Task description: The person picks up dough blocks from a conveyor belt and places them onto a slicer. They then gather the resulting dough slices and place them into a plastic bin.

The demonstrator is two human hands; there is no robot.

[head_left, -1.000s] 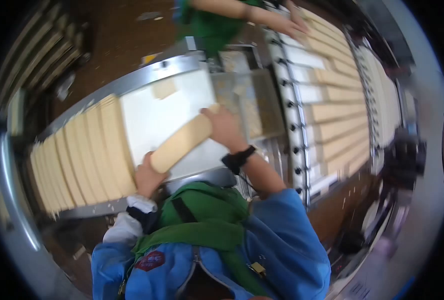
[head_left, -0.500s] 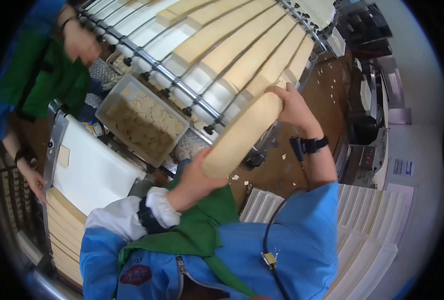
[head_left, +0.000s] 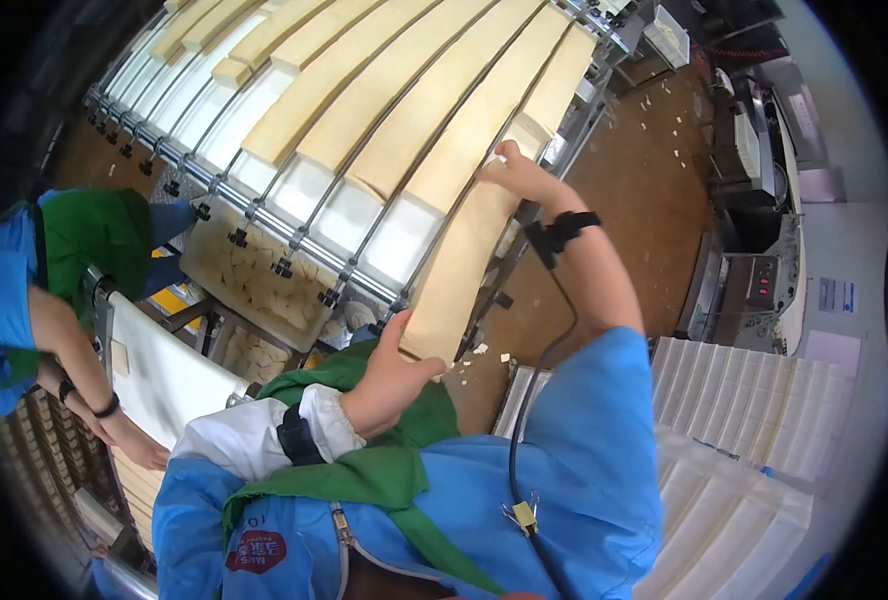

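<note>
Head view, only one there is: a long pale slab (head_left: 461, 268), dough or wafer by the look of it, can't tell which, is carried end to end betw. both hands over the near edge of a slatted conveyor (head_left: 264, 215). Left hand (head_left: 392, 380) cups the near end from below, fingers curled under, thumb up alongside the slab; closed round that end, firm hold. Right hand (head_left: 517, 172) is at the far end, fingers bent over the slab's top corner; it grips or presses there, how tight can't be told from this angle. The slab runs parallel w/ the rows of slabs (head_left: 384, 100) already on the belt and sits at the outermost lane, far end abt level w/ a shorter piece (head_left: 559, 85) ahead of it. To do this well, imo: keep both ends level so the slab doesn't sag or snap mid-span, line it up w/ the lane divider before letting it down, set the far end first, then ease the near end in. Crumbs (head_left: 484, 352) under the near end suggest it breaks easily, so no squeezing. Also in view: a tray of broken pieces (head_left: 239, 275) below the belt, a co-worker's arm (head_left: 74, 370) at left by a white belt (head_left: 169, 375), stacked white trays (head_left: 754, 440) at right.
</note>
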